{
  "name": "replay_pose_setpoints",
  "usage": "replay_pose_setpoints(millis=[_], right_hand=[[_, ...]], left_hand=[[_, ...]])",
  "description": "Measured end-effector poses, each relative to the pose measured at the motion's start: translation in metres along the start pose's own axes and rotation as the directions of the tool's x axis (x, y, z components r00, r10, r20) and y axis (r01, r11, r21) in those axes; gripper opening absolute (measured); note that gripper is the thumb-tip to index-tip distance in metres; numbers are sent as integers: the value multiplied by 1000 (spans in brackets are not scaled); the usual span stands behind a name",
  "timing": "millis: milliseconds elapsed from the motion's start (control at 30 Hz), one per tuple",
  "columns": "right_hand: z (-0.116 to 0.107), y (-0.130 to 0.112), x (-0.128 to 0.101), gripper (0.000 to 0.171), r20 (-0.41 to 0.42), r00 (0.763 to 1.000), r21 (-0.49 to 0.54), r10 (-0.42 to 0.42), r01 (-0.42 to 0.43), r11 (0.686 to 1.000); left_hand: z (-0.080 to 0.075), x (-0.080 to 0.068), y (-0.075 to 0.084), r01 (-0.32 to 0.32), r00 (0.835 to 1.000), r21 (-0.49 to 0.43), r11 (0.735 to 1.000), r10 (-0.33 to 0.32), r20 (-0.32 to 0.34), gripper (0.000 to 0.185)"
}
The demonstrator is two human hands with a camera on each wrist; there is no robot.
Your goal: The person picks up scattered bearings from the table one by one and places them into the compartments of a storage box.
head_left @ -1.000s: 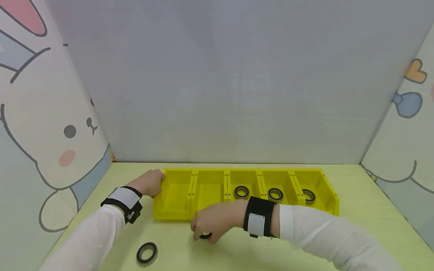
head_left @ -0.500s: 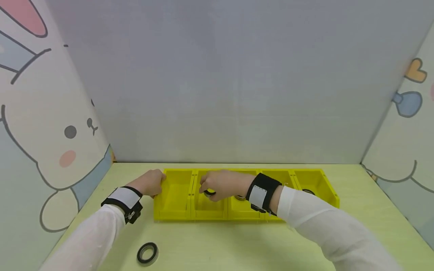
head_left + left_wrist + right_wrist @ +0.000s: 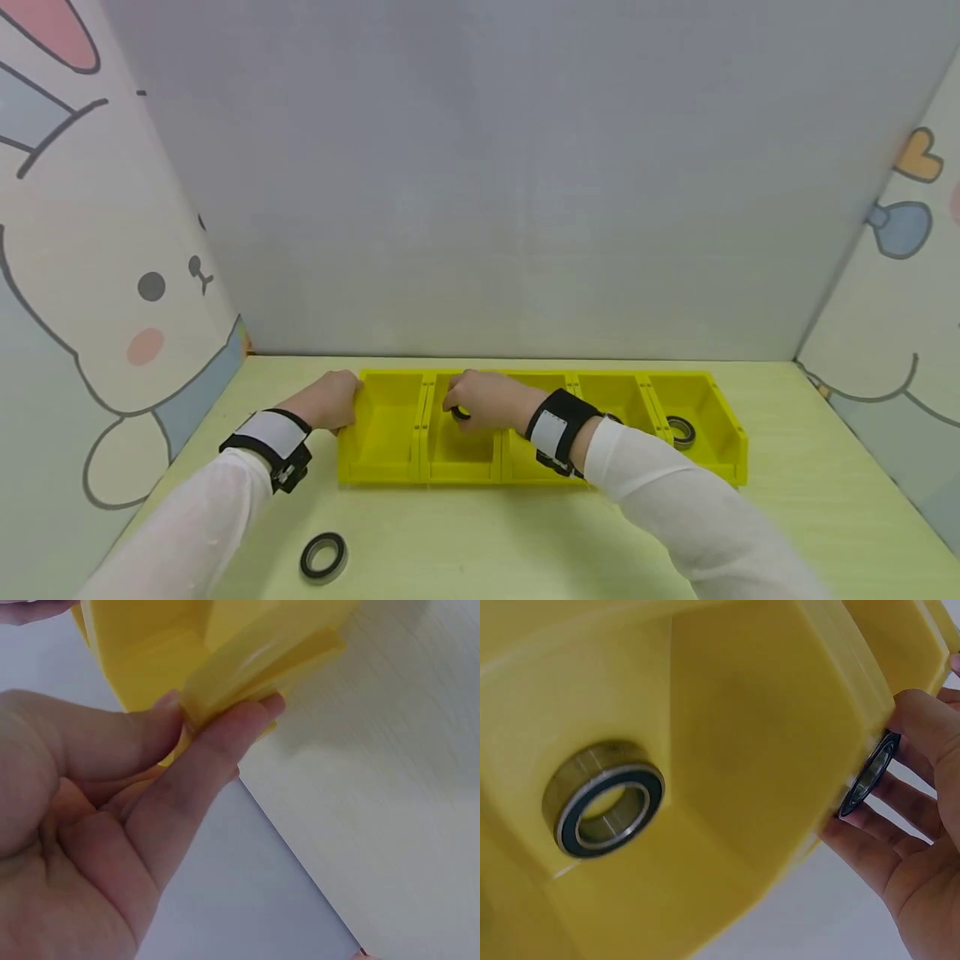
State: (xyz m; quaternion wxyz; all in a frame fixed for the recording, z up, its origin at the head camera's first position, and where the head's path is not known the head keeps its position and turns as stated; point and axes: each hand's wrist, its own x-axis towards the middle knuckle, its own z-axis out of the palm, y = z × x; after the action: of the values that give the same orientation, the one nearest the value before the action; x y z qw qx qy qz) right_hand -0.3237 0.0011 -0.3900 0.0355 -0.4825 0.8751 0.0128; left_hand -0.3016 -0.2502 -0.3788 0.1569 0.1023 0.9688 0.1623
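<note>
A row of yellow bins [image 3: 382, 475] stands on the table. My left hand [image 3: 333, 402] pinches the left wall of the leftmost bin, its thumb and fingers on either side of the rim in the left wrist view. Over the second bin from the left, my right hand [image 3: 486, 400] holds a ball bearing [image 3: 870, 774] with black seals between thumb and fingers. Another bearing [image 3: 604, 802] lies in the neighbouring bin in the right wrist view. The rightmost bin contains a bearing [image 3: 681, 432]. One more, in the fourth bin, is mostly hidden by my right wrist.
A loose bearing [image 3: 323, 557] lies on the pale table [image 3: 465, 542] in front of the bins, toward the left. Behind them rises a grey wall [image 3: 517, 208], with patterned panels [image 3: 112, 333] at the sides.
My right hand has lifted the bearing from the table in front of the bins and carried it forward into the second bin's space. My left hand keeps its grip on the bin wall.
</note>
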Motion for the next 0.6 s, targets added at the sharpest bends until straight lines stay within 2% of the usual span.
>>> replay_pose_setpoints(millis=[133, 300, 500, 600], right_hand=[[13, -1, 6, 24, -2, 1000, -32, 4, -4, 999], [19, -1, 10, 24, 16, 999, -36, 36, -36, 999], [26, 0, 15, 24, 31, 997, -9, 74, -73, 997], [35, 0, 19, 14, 42, 997, -22, 63, -62, 998]], left_hand=[[0, 0, 2, 30, 1000, 10, 1000, -30, -5, 21], [0, 1, 4, 50, 999, 16, 999, -50, -2, 21], [1, 1, 2, 25, 1000, 34, 999, -25, -7, 20], [0, 1, 2, 13, 1000, 41, 999, -13, -9, 19]])
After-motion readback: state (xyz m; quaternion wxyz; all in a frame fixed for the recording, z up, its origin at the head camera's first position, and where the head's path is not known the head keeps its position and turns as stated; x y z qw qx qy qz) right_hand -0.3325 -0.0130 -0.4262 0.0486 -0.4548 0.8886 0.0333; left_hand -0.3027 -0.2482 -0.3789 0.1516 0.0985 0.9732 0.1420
